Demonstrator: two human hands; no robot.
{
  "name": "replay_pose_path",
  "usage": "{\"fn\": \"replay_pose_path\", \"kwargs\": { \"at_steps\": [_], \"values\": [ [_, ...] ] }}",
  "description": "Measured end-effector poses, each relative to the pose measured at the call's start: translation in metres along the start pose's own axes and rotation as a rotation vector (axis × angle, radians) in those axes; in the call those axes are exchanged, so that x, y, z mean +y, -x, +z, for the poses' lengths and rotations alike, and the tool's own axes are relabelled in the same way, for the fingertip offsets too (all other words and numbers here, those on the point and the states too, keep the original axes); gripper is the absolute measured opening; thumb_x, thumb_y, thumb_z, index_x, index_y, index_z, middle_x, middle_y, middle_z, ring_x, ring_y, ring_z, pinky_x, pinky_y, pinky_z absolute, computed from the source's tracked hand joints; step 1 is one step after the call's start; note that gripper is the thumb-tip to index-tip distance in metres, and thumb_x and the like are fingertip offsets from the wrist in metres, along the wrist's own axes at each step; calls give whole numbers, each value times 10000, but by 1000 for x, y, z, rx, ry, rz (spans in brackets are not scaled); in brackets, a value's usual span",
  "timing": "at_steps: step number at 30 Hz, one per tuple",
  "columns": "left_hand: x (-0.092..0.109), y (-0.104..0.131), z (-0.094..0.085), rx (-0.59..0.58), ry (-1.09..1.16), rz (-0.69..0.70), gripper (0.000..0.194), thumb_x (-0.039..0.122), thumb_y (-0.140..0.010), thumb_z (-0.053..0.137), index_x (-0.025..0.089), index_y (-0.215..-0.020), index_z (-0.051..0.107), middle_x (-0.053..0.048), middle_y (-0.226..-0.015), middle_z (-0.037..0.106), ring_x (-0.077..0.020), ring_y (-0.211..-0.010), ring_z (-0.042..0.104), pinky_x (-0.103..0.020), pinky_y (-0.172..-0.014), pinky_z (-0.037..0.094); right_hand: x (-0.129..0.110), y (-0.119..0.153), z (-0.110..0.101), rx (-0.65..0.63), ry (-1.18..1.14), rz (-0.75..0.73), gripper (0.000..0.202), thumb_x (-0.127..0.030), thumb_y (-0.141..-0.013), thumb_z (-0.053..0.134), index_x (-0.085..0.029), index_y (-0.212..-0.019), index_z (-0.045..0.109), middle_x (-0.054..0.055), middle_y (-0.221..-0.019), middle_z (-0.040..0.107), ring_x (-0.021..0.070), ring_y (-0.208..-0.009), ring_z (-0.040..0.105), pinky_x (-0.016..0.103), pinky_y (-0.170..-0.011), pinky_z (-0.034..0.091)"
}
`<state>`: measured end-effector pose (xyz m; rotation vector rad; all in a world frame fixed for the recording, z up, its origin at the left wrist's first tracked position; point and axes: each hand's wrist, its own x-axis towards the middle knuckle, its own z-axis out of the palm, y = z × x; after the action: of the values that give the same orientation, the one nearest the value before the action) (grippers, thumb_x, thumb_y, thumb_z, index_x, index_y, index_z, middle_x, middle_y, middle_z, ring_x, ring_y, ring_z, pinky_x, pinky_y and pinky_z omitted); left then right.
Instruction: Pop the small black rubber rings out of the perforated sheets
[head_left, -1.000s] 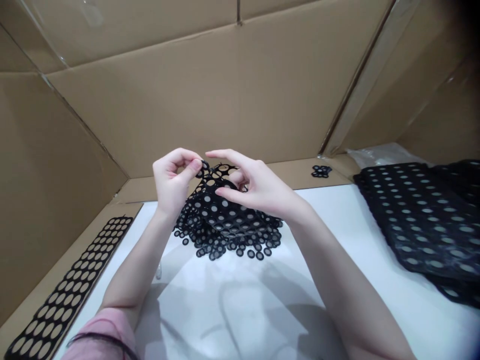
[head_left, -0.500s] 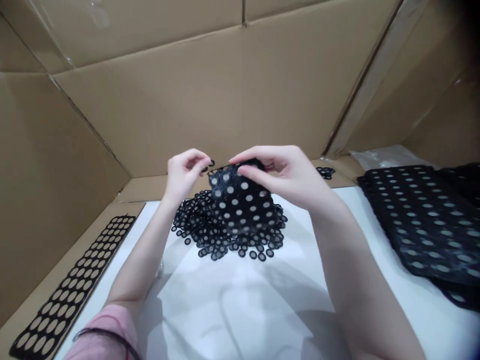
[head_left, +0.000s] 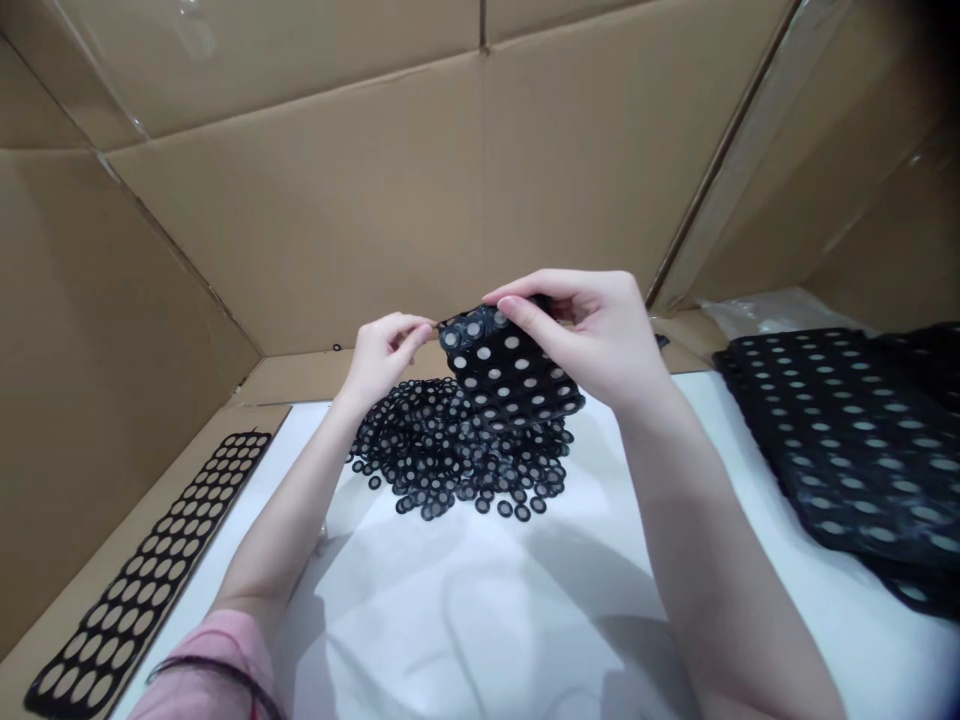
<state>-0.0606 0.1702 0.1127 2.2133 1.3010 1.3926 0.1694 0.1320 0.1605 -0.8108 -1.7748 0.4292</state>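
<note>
My right hand (head_left: 577, 325) pinches the top edge of a black perforated sheet (head_left: 517, 380) between thumb and fingers. Rows of round holes run across this sheet, which hangs over a heap of small black rings (head_left: 427, 450) on the white surface. At the sheet's upper left corner, my left hand (head_left: 386, 350) has thumb and forefinger closed on a thin dark edge. Whether that is a ring or the sheet's corner is hard to make out.
A sheet with large holes (head_left: 150, 580) lies along the left cardboard edge. Stacked perforated black sheets (head_left: 847, 430) rest at the right, in front of a clear plastic bag (head_left: 780, 312). Cardboard walls (head_left: 375, 200) enclose the back and sides. One loose ring (head_left: 337, 347) lies on the back cardboard.
Both hands have shifted right, and my right hand has lifted the sheet slightly. My left fingers now meet the sheet's corner; the dark ring they pinched earlier is gone from them.
</note>
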Motion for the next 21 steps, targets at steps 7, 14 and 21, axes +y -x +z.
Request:
{"fn": "replay_pose_path", "kwargs": {
  "at_steps": [7,14,21],
  "values": [
    [50,11,-8,66,56,354,516,554,-833,596,224,-1228,614,-102,-1156,613,-180,-974,607,-284,-778,525,-1,0,4,-5,-95,46,201,-357,-821,641,-190,-845,750,48,-828,744,187,-754,675,319,-687,548],
    [58,18,6,58,3,278,334,391,-802,701,195,-1072,680,-48,-932,691,-150,-819,612,-276,-757,490,-1,1,3,-96,-178,76,305,-289,-625,790,-186,-906,734,40,-879,735,204,-800,677,335,-716,549],
    [54,21,10,129,56,216,166,310,-821,679,176,-915,705,-33,-835,701,-136,-744,620,-247,-699,478,5,1,10,-127,-7,10,178,-258,-704,707,-178,-860,734,42,-848,734,199,-791,665,314,-714,492]
  ]
}}
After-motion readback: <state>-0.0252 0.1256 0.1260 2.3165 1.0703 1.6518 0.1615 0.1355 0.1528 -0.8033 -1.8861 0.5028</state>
